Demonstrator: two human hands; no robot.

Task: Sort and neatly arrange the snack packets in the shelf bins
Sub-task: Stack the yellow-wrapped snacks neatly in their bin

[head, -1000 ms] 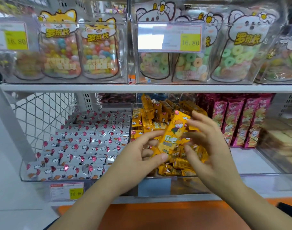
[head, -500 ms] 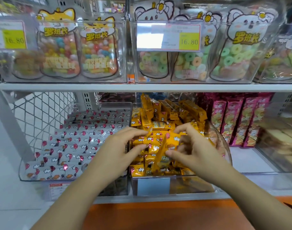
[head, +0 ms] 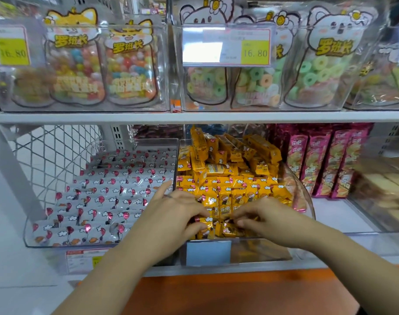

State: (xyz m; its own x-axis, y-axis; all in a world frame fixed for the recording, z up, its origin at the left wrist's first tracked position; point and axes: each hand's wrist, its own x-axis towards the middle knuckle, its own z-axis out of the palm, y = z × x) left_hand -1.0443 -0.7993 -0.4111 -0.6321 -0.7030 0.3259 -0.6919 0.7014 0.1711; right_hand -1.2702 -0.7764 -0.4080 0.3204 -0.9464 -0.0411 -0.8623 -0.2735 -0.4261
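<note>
Yellow packets (head: 228, 196) fill the middle clear bin (head: 262, 248), where your left hand (head: 178, 214) pinches one in the front row and your right hand (head: 270, 220) curls onto its neighbours, grip unclear; you're tidying that row, so next seat it upright

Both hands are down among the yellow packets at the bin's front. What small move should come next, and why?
Probably seat the yellow packet that the left hand pinches into the front row, right hand steadying its neighbours: the middle rows stand upright and even, while the packets at the back lie heaped crosswise.
</note>
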